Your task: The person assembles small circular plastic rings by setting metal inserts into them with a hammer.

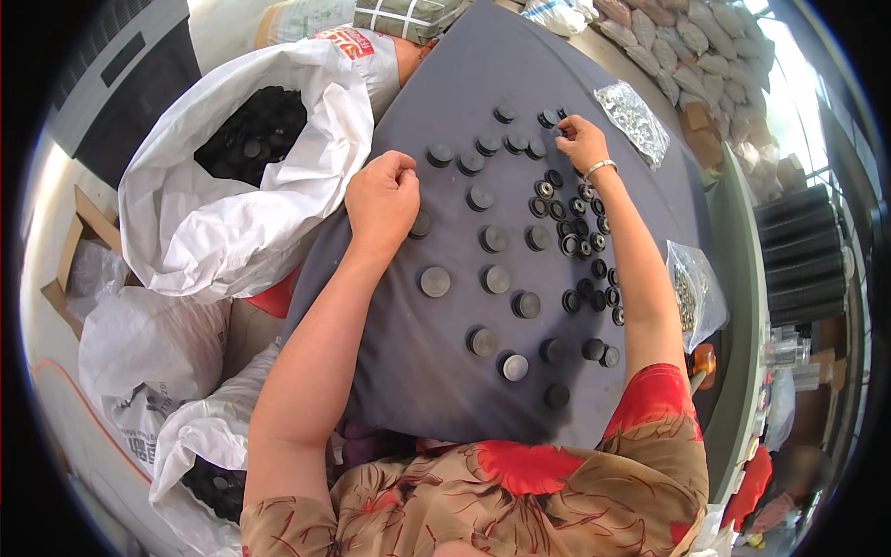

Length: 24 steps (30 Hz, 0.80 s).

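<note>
Black disc-shaped caps (pixel 495 239) lie scattered over the grey cloth (pixel 418 357) of the table. To their right is a cluster of smaller black ring-shaped pieces (pixel 560 211), some with metal showing in the centre. My right hand (pixel 585 147) is at the far right of the caps, its fingertips pinched on a small black cap beside others. My left hand (pixel 382 202) rests closed at the table's left edge, next to a cap partly behind it. Its curled fingers hide whatever is in them.
A large white sack (pixel 246 232) holding many black pieces (pixel 251 139) stands open at left. Another open sack (pixel 195 427) sits nearer. Clear bags of small metal parts (pixel 634 121) lie along the right side, one (pixel 698 292) by a green edge (pixel 740 325). Filled bags (pixel 701 56) are stacked behind.
</note>
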Motion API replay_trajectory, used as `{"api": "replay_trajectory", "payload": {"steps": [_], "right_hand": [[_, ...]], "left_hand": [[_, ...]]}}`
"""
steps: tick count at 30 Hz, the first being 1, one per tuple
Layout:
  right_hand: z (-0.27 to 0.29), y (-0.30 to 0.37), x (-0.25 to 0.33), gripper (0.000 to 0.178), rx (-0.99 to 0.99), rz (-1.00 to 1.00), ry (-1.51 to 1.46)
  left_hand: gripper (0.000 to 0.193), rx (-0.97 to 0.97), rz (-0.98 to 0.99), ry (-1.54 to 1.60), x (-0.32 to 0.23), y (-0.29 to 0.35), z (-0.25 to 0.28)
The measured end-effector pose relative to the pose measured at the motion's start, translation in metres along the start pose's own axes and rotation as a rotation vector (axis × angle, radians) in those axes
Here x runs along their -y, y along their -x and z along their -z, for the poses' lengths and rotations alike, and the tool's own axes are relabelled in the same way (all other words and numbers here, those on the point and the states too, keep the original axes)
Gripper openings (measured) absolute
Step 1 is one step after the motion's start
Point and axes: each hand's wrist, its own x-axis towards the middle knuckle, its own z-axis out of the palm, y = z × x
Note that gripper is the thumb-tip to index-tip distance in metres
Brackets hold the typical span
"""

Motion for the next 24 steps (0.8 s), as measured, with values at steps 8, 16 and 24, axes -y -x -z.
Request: {"api": "replay_trajectory", "payload": {"steps": [8,16,24], "right_hand": [[0.002,0.003,-0.025,0.033,0.119,0.064,0.124],[0.037,0.028,-0.001,0.034,-0.002,0.066,0.225],[0.039,0.091,-0.032,0.032,0.068,-0.082,0.025]], "left_hand": [[0.01,-0.013,-0.018,-0.005,0.001,0.001,-0.002],[0.009,-0.014,-0.033,-0.033,0.004,0.0,-0.002],[0.011,0.002,-0.021,-0.038,0.002,-0.001,-0.001]]}}
